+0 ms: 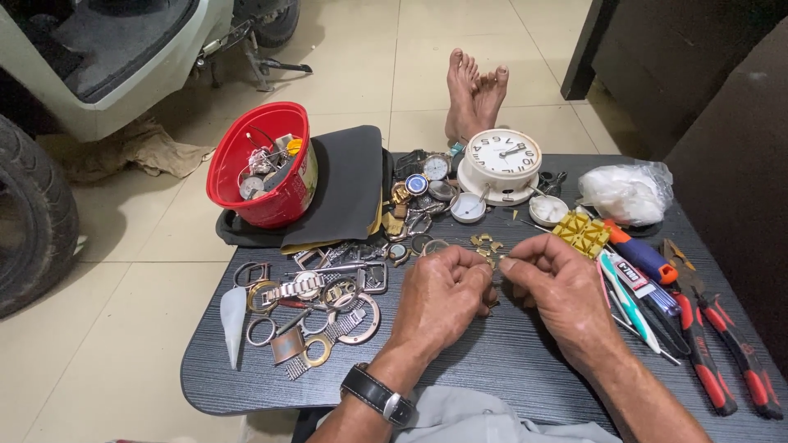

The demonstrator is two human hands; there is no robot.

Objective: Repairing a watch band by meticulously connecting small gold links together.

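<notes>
From the head view, we pinch a small gold metal piece [493,264] between our left hand [439,297] and right hand [558,289], both closed on it above the dark table [509,361], near its middle. We judge we are fitting a tiny part; next needs fine fingertip alignment. Its long axis seems left-right, mostly hidden.

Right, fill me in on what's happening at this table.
A person sits at a dark table and pinches a small metal part, too small to identify, between the fingertips of the left hand and right hand. Watch cases and bands lie scattered to the left, with a red basket of parts behind them. A white clock stands ahead, and red-handled pliers lie on the right.
</notes>
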